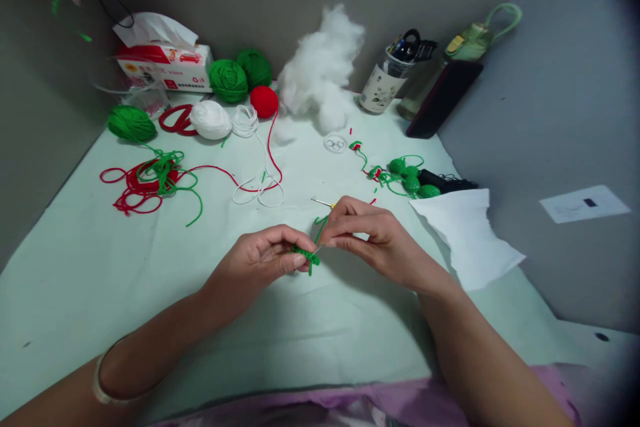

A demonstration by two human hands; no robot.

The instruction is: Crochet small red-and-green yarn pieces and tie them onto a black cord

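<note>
Near the middle of the table, my left hand (270,255) pinches a small green crochet piece (311,259) between thumb and fingers. A short green tail hangs from its lower side. My right hand (367,230) is closed on a thin metal needle (317,249), whose visible end meets the crochet piece. Green yarn (321,230) loops up beside the right fingertips. Just behind that hand lies a crochet hook (321,202) with a yellow part, its handle hidden by the fingers.
Tangled red and green yarn (153,180) lies left, below red-handled scissors (175,120). White stuffing (320,73) and yarn balls (229,80) stand at the back. Small green crocheted pieces (411,183) and white paper (467,237) are on the right, below a phone (445,99).
</note>
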